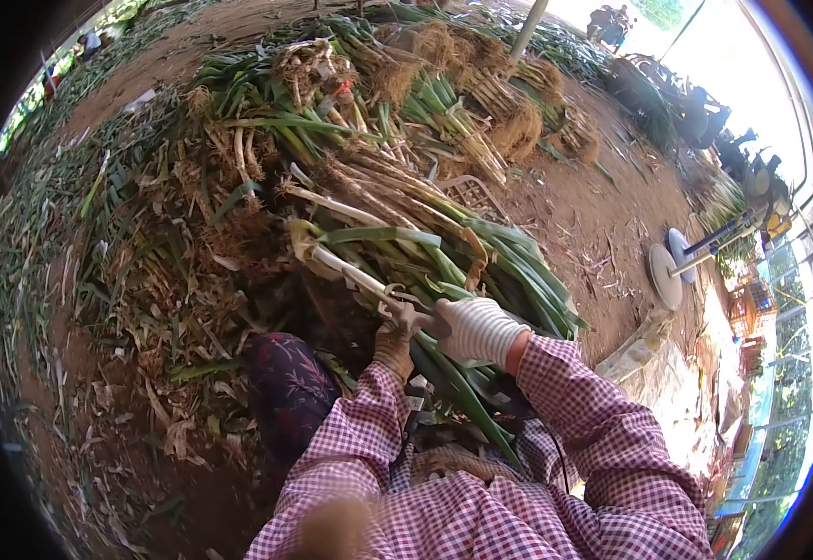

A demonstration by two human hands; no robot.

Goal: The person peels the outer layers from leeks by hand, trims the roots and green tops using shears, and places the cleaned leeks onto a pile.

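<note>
A large leek (355,273) lies slanted in front of me, its pale stem up to the left and its green leaves running down toward my lap. My left hand (397,338), in a soil-brown glove, is closed around the stem where it turns green. Right beside it, my right hand (479,329), in a white striped knit glove, is closed on the same leek, its fingertips meeting the left ones. Beyond both hands rests a pile of untrimmed leeks (397,201) with long green leaves (528,285). The fingers partly hide the stem.
Peeled leaves and trimmings (173,345) cover the ground at left. Tied bundles with root ends (509,112) lie farther off. A plastic crate (481,196) shows beside the pile. To the right stand a round-based metal post (668,277) and orange crates (750,308).
</note>
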